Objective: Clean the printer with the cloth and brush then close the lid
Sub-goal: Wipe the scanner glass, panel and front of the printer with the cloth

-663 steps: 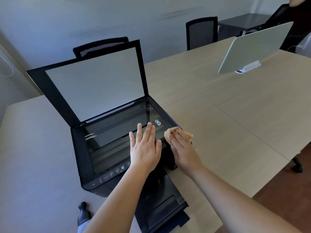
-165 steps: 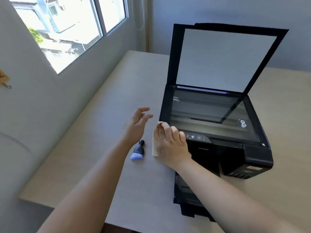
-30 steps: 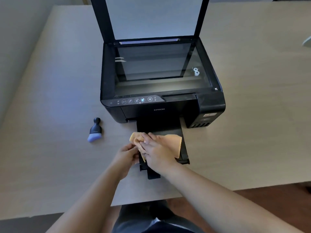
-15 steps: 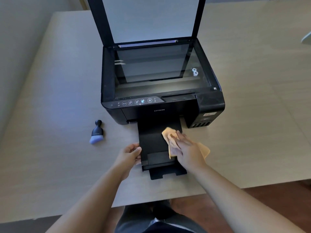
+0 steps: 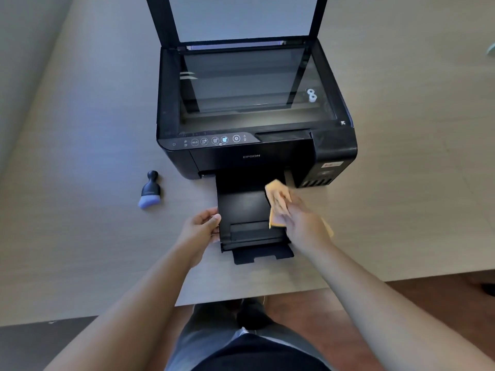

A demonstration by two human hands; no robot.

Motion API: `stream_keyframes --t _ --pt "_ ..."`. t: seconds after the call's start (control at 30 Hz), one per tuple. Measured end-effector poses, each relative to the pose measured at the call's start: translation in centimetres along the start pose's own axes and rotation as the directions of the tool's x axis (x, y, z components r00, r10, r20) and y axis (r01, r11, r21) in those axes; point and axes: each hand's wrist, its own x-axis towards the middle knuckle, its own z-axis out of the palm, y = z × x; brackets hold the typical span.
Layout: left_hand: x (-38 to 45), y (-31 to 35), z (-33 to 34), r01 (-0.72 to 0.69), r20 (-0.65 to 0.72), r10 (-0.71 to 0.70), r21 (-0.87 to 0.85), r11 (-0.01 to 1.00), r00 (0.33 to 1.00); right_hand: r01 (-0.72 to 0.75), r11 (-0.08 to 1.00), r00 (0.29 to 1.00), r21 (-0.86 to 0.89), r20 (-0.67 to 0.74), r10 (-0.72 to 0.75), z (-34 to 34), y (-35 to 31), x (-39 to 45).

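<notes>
Two hands at the printer's output tray, lid up.

One black printer (image 5: 254, 153) sits mid-table (image 5: 80, 236), its lid (image 5: 241, 17) raised at 12 o'clock over the scanner glass (image 5: 249, 84). On the output tray (image 5: 241, 207) at 6 o'clock, the right hand (image 5: 302, 223) presses an orange cloth (image 5: 277, 199), its grip closed on the cloth. The left hand (image 5: 202, 226) has its grip curled around the tray's left edge. At 9 o'clock of the tray, well apart, the brush (image 5: 150, 190) lies on the table.

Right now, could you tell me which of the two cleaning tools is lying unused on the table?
The brush, lying left of the printer; the orange cloth is under the right hand.
</notes>
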Motion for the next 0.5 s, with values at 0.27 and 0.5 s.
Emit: stream_keyframes --t 0.27,0.5 --pt "0.4 -0.3 -0.1 0.002 0.005 -0.002 0.009 1.000 1.000 0.056 0.998 0.998 -0.034 -0.032 -0.057 1.0 0.5 -4.0" --pt "0.1 -0.3 0.4 -0.006 -0.032 0.005 -0.014 1.000 0.999 -0.036 0.945 0.996 -0.326 -0.086 0.009 0.3 -4.5 6.5"
